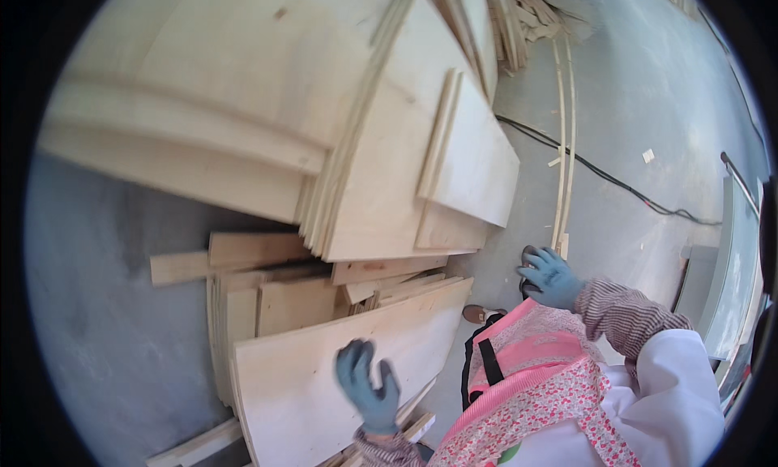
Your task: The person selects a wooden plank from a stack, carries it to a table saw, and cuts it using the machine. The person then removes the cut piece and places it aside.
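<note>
Left hand [371, 390], gloved: loose, fingers half curled, thumb standing off, nothing seen in its grasp. It is over the face of the front board [296, 382], landmark for these notes; whether it touches the wood, cannot tell. Right hand [557, 282], gloved too: fingers bent, well off past the board's right end. Cannot tell if it grips anything.

Front board looks tilted, its face up toward the wearer, set between the cut pieces [296, 305] on its far side and the pink apron [527, 370] on its near right. Beyond the cut pieces, a stack of large sheets [381, 175]. Past the board's right end, long strips [561, 134] on the floor, near ends close to the right hand.

Judgement: reads as a reach or a repositioning among boards, no firm hold on the left. Shifting the front board would call for both hands on its edges, and care that the cut pieces don't slide after it.

Poorly seen: left hand blurred; board's bottom corner cut off by the frame; dark shape under the right fingers, glove or object unclear; timber along the board's near edge partly hidden by the left wrist.
</note>
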Demonstrator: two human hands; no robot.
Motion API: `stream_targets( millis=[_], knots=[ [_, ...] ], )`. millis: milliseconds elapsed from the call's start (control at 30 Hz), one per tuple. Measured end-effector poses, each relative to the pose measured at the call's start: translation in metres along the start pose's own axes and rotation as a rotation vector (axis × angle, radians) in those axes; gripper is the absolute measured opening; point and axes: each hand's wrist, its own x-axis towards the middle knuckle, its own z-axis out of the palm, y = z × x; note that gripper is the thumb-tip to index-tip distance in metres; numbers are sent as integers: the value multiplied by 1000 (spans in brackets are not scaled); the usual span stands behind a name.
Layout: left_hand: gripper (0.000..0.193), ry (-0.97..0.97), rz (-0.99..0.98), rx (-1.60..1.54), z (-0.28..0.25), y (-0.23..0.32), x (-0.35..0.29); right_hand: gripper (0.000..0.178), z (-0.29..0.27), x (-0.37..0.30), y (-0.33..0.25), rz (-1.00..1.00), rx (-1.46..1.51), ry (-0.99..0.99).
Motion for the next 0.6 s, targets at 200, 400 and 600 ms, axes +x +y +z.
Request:
stream_targets(
  millis=[200, 400, 600],
  knots=[
    [46, -240, -94, -267, 160, 22, 58, 38, -31, -113, 123, 712, 375, -161],
    [61, -611, -39, -76, 249, 4, 175, 42, -55, -157, 162, 1067, 427, 283],
    [59, -906, 429, -82, 341, 198, 314, 40, -47, -215, 142, 1427, 643, 340]
  ],
)
